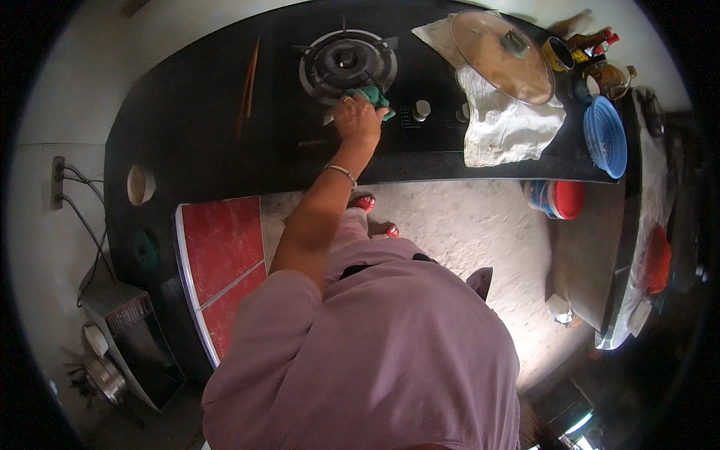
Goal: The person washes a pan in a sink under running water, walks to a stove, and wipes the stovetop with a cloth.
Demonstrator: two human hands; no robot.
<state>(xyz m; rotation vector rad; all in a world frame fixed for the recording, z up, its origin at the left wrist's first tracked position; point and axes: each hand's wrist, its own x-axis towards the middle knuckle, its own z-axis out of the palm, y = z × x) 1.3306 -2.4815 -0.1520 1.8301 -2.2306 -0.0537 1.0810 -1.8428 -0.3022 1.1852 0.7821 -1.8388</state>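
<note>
My left hand [357, 119] is closed over a bunched green cloth [371, 98] at the near edge of the gas burner [347, 63]. The cloth lies against the burner's metal ring, partly hidden under my fingers. My right hand is out of view. To the right of my left hand, a silver control knob [421, 111] stands on the black cooktop. A pair of wooden chopsticks [248, 84] lies left of the burner. Farther right, a glass lid [495, 62] with a dark handle rests on a white cloth [503, 132].
A blue plastic basket [604, 136] stands at the counter's right end, near a yellow cup [558, 54] and several bottles and jars. A round wooden-looking container [140, 185] is at the left. Below the counter's right side stands a red-lidded bucket [567, 199].
</note>
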